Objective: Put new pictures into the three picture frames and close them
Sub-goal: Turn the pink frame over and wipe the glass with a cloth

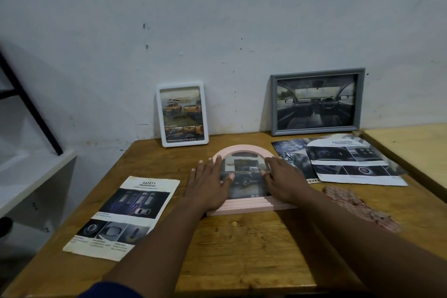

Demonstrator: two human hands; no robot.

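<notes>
Both our flat, unclenched hands, left hand (pixel 210 180) and right hand (pixel 283 180), press the pink arched frame (pixel 246 207) against the surface (pixel 242 249), steadying its picture (pixel 246 174) between our palms.

picture frames: 3 total. One pink arched frame (pixel 244 205) lying flat right under both palms, one white frame (pixel 182 113) standing a bit beyond the left hand's fingertips, one grey frame (pixel 316 100) standing beyond and to the right of the right hand
pictures inside frames: 3, one in each, all car shots
loose brochure sheets: looks like 3. One "SAFETY" sheet (pixel 123 216) just left of the left hand, then an "ADVANCED" sheet (pixel 350 159) lying over a darker sheet (pixel 290 152), both just right of the right hand
cloths: 1, a checked cloth (pixel 358 210) beside the right forearm
hands: 2, left hand (pixel 209 181) and right hand (pixel 284 180), both flat with fingers spread on the pink one
tables: 2, the wooden table (pixel 242 249) under the hands and a paler table (pixel 411 145) off to the right
</notes>
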